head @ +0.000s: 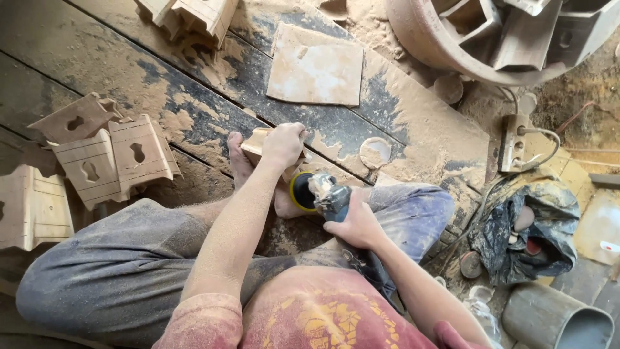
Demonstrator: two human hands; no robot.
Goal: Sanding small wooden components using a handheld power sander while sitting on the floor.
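Your left hand (282,145) is wrapped around a small wood block (258,143). Your fingers are curled tight over its top, so only its left end shows. That end sticks out to the left of your fingers, so the block seems to lie longways from left to right. It rests near your bare foot (240,161), which peeks out just under the block.

Your right hand (356,226) holds a sander (326,194). Your fingers are closed around its dark, dusty body. The sander points up and to the left from your fingers. Its round yellow pad (300,190) sits at the far tip, just below your left hand. The pad is right by the block, but you cannot tell if they touch, because your left hand hides that spot. Your left hand is the one nearer to the block. Your right hand is a little way back, near your knee.

The block is pale, smooth wood with flat sides and square corners. Light brown dust covers your arms, your grey pants (116,258) and the dark floor boards (97,64). To the left of your left fingers lie more carved wood pieces (116,158) with holes cut in them. Above your fingers lies a flat square sheet (316,64), dusty too.
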